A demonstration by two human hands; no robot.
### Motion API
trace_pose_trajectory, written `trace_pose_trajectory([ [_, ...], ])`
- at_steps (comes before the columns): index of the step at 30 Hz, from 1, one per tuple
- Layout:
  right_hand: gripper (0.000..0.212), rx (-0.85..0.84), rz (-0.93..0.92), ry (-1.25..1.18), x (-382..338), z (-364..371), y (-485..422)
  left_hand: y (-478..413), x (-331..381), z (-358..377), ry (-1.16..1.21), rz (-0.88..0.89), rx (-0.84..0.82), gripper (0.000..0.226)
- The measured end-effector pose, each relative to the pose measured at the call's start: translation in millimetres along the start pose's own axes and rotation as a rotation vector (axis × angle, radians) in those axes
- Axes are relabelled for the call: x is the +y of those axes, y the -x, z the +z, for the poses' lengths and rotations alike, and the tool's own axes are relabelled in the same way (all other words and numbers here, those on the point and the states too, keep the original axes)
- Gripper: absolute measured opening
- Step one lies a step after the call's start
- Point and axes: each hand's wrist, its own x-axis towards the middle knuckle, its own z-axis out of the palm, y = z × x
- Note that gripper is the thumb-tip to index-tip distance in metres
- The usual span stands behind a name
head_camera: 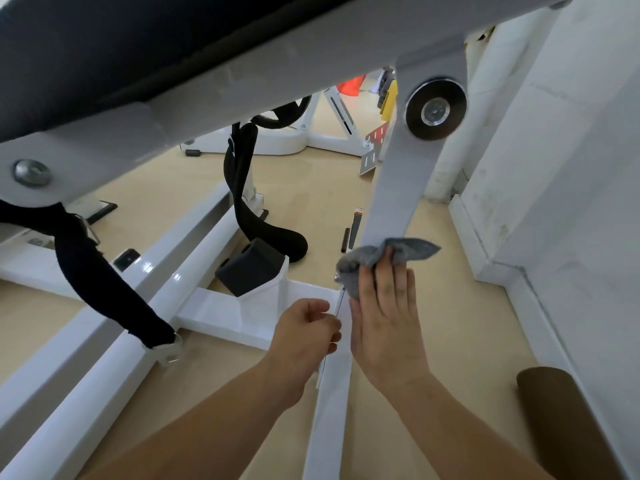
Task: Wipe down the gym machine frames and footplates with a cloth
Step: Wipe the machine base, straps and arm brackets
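Pressing a crumpled grey cloth (412, 250) against the foot of the white metal frame arm (394, 188), our right hand (384, 327) lays straight fingers flat on it. Our left hand (304, 337) curls beside a thin metal rod (340, 299); whether it grips the rod we cannot tell. Markings on the round pivot disc (435, 110) are too blurred to read.

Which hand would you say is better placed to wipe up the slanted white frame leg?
Right: the right hand presses the grey cloth against the foot of the slanted frame leg, while the left hand, curled lower down, has no cloth.
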Motion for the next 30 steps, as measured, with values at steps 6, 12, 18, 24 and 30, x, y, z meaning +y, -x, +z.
trace_pose_trajectory([
  [6, 0.061, -0.012, -0.005, 0.003, -7.3, -9.5, -4.2, -9.7, -16.8, -10.0, -0.120, -0.008, 0.057, 0.036],
  [12, 0.062, 0.044, -0.089, 0.016, 2.2, -13.1, -20.4, -10.6, -47.6, -2.6, -0.290, -0.007, -0.020, 0.043],
  [18, 0.085, -0.245, -0.229, 0.193, 20.4, 37.6, 72.2, -12.4, -66.6, -15.9, -0.362, -0.064, -0.016, 0.053],
  [24, 0.080, -0.129, -0.225, 0.185, 22.1, 21.3, 37.7, -17.7, -72.8, -25.0, -0.335, -0.078, -0.002, 0.049],
  [30, 0.097, -0.143, -0.215, 0.176, 27.1, 39.5, 54.5, -14.5, -81.9, -19.8, -0.371, -0.070, -0.026, 0.046],
])
